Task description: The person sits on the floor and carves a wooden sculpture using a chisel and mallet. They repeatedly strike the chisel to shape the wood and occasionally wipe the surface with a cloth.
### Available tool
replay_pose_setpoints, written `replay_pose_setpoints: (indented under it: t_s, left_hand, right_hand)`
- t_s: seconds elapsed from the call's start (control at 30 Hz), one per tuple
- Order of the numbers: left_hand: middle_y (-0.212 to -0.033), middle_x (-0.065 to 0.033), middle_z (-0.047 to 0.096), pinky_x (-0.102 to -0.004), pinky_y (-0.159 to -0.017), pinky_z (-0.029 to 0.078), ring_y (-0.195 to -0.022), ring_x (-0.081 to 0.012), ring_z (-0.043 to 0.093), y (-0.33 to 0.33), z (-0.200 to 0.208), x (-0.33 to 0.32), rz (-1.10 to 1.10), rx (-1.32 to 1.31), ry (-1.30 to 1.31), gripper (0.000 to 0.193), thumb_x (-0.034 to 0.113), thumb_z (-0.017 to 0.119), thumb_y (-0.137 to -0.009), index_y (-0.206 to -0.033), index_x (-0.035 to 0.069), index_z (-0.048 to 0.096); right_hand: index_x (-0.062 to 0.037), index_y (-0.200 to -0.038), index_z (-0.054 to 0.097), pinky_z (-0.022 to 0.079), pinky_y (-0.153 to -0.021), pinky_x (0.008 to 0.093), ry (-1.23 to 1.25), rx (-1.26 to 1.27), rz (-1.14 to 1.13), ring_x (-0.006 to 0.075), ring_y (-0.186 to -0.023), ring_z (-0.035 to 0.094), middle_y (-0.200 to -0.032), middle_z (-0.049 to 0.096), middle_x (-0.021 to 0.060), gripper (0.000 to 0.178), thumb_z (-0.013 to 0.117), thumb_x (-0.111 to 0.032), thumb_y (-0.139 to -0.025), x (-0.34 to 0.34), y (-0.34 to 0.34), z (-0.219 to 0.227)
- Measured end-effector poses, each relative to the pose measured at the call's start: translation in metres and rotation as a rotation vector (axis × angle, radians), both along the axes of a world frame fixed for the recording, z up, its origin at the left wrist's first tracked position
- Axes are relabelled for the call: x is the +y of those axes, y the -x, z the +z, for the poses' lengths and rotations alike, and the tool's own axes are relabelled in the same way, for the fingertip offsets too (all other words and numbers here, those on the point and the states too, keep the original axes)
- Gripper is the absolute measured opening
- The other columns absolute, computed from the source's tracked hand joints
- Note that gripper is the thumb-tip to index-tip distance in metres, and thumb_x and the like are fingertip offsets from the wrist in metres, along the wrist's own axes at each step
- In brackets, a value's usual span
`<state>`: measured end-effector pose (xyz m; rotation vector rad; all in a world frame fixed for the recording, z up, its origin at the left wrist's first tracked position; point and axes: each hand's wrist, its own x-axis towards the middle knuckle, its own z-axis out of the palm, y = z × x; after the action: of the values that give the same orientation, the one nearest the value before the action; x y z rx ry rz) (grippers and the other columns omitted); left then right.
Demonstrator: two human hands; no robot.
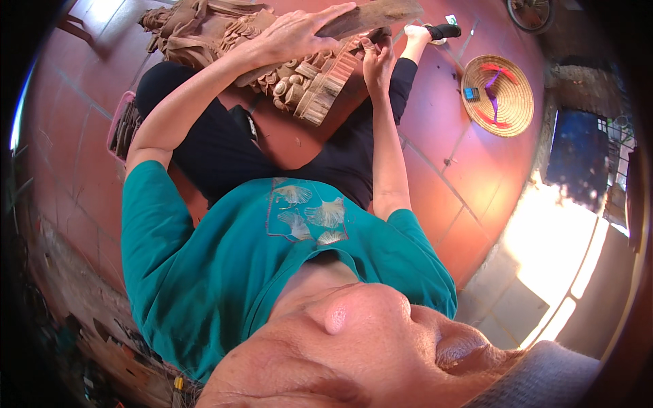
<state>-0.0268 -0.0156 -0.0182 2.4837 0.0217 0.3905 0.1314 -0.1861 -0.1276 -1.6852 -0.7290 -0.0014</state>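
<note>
My left hand reaches over a carved wooden piece, with thumb and fingers on either side of the end of a smooth, long wooden block. My right hand is raised just beneath that block, thumb up and fingers curled. Something dark shows at its fingertips, too small to make out. The brown carved wood, cut with deep scrolls and a ridged edge, lies between my legs and stretches to the far left. My left forearm covers part of it.
On the red tile floor at the right lies a round woven hat with purple and red straps and a small blue box in it. A pink container of tools stands by my left knee. A wheel is at the far right.
</note>
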Motion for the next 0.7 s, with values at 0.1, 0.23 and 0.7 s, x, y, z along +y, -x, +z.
replay_pose_setpoints:
  t_s: [0.1,0.23,0.7]
  left_hand:
    - [-0.099,-0.0172,0.073,-0.0430,-0.057,0.051,-0.058,-0.0323,0.066,-0.003,-0.008,0.005,-0.018,-0.096,-0.029,0.081,0.039,0.073,-0.089,-0.158,0.027,0.032]
    - [-0.143,-0.0116,0.056,-0.0478,-0.071,0.057,-0.087,-0.0400,0.071,-0.006,-0.017,0.006,-0.004,-0.052,-0.073,0.084,0.037,0.073,-0.086,-0.157,0.023,0.031]
    - [-0.074,-0.0234,0.066,-0.0510,-0.060,0.050,-0.062,-0.0429,0.065,-0.005,-0.027,-0.005,-0.067,-0.114,0.072,0.083,0.038,0.069,-0.089,-0.158,0.018,0.027]
  right_hand:
    - [-0.0022,-0.112,0.061,0.052,-0.070,0.0315,-0.024,-0.066,0.056,0.0209,-0.077,0.068,-0.087,0.072,0.0113,0.021,0.068,-0.013,-0.096,0.010,-0.002,-0.012]
    - [0.0025,-0.117,0.057,0.051,-0.075,0.0290,0.017,-0.034,0.090,0.0135,-0.083,0.062,-0.092,0.070,0.0094,0.024,0.065,-0.002,-0.094,0.011,0.004,-0.007]
    - [-0.0067,-0.114,0.058,0.051,-0.065,0.0444,0.184,-0.368,0.041,0.0397,-0.079,0.069,-0.091,0.071,0.0176,0.024,0.069,-0.009,-0.094,0.001,0.014,-0.008]
